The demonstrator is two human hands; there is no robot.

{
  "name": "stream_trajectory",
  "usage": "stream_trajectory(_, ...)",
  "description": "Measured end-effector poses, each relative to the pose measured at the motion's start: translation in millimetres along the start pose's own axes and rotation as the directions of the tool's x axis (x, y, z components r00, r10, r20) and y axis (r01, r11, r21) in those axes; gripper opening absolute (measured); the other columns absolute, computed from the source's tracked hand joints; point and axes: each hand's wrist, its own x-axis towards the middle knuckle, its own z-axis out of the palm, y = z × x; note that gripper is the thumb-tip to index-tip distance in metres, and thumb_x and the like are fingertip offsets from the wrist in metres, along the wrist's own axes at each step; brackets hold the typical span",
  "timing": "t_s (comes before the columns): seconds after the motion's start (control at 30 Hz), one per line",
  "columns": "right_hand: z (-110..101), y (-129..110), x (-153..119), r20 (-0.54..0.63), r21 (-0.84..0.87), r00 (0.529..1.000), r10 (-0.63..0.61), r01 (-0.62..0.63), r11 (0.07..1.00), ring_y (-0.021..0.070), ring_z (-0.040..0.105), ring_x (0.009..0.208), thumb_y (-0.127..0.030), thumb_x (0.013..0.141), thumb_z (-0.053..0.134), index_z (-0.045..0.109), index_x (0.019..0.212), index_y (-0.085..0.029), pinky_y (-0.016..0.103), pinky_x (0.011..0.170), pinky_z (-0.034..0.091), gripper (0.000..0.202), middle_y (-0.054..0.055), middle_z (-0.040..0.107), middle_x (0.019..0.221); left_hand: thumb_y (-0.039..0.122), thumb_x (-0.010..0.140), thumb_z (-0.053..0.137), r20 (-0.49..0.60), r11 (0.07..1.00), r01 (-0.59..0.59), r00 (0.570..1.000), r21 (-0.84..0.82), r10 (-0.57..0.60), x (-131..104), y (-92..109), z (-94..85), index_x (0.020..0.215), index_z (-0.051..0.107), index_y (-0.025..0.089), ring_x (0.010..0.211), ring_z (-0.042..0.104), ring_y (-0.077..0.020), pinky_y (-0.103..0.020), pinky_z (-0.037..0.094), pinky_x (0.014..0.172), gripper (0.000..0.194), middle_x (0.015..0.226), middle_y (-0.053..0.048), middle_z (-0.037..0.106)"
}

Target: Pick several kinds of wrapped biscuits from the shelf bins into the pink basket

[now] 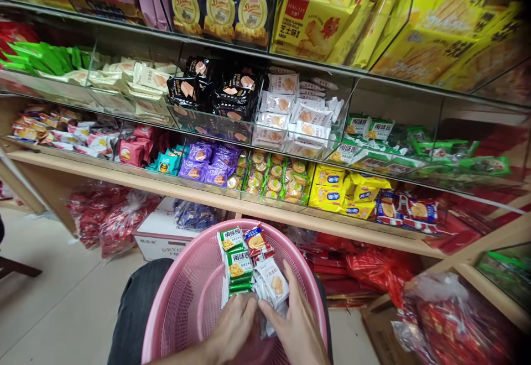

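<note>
Both the left hand point(234, 323) and the right hand point(296, 329) are bare, with no gloves, rings or bands to be seen on the fingers. The forearms showing at the near edge of the view are bare as well, with no sleeve reaching down to either wrist and no watch or bracelet in sight. At the near left, a knee in dark grey trousers point(135, 312) shows, the plain cloth creased in soft folds.

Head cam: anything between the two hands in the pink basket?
Head view: the left hand and right hand nearly meet in the pink basket; only the lower ends of the small snack packets lie between them.
</note>
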Motion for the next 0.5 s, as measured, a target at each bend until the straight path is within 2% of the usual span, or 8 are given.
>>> stream_trajectory(0.1,3.1,-1.6,-2.2,-0.049,-0.091,0.999,-0.01,0.005,0.996,0.0251,0.028,0.131,-0.031,0.07,0.059,0.018,0.139,-0.021,0.041,0.104,0.032,0.081,0.009,0.036,0.14,0.033,0.086,0.024,0.059,0.996,0.03,0.998,0.089,-0.035,5.0,-5.9,2.4,0.068,0.052,0.019,0.072,0.054,-0.0161,-0.025,0.04,0.065,0.036,0.073,-0.004,0.06)
stream_trajectory(0.17,5.4,-1.2,-2.9,-0.042,-0.125,0.999,-0.018,0.013,0.992,0.0249,0.026,0.132,-0.027,0.068,0.06,0.016,0.139,-0.022,0.041,0.105,0.03,0.084,0.008,0.033,0.142,0.029,0.085,0.026,0.079,0.989,0.04,0.996,0.144,-0.052,7.5,-8.2,3.5,0.073,0.051,0.019,0.074,0.055,-0.0164,-0.025,0.039,0.065,0.03,0.076,-0.004,0.061)
stream_trajectory(0.3,9.3,0.9,-3.5,-0.01,-0.096,0.999,-0.034,0.033,0.995,0.0215,0.033,0.128,-0.021,0.073,0.052,0.008,0.14,-0.024,0.037,0.102,0.034,0.081,0.007,0.03,0.143,0.026,0.087,0.024,0.089,0.974,-0.042,0.996,0.222,0.023,5.9,-6.3,1.4,0.089,0.048,0.021,0.076,0.056,-0.0169,-0.026,0.037,0.066,0.024,0.08,-0.004,0.061)
stream_trajectory(0.5,10.6,0.4,-3.5,-0.018,-0.018,1.0,-0.015,0.015,1.0,0.0201,0.043,0.122,-0.018,0.075,0.047,0.006,0.14,-0.025,0.033,0.096,0.041,0.078,0.006,0.039,0.138,0.028,0.088,0.02,0.12,0.937,-0.105,0.99,0.332,0.069,1.1,-5.0,1.0,0.111,0.038,0.02,0.077,0.056,-0.0183,-0.028,0.036,0.067,0.03,0.084,-0.005,0.06)
